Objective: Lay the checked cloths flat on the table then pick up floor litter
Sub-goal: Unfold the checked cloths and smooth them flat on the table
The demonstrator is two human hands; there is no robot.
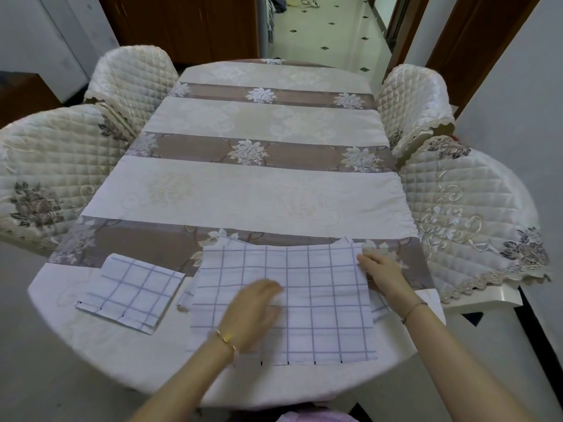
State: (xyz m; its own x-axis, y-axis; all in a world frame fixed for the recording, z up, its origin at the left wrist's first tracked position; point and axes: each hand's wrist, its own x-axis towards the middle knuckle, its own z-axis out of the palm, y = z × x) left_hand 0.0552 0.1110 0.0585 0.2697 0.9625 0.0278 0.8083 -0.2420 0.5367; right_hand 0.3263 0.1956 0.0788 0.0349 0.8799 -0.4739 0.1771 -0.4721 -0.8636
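White blue-checked cloth (320,300) flat near rim of cream-covered oval table (243,193), left hand (256,309) spread on it, blurred, right hand (380,272) seemingly pinching right edge; risk of wrinkling or sliding off from uneven tug.

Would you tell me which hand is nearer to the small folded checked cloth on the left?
Left. The left hand lies on the large checked cloth, just right of the small folded cloth; the right hand is farther off, at the large cloth's right edge.
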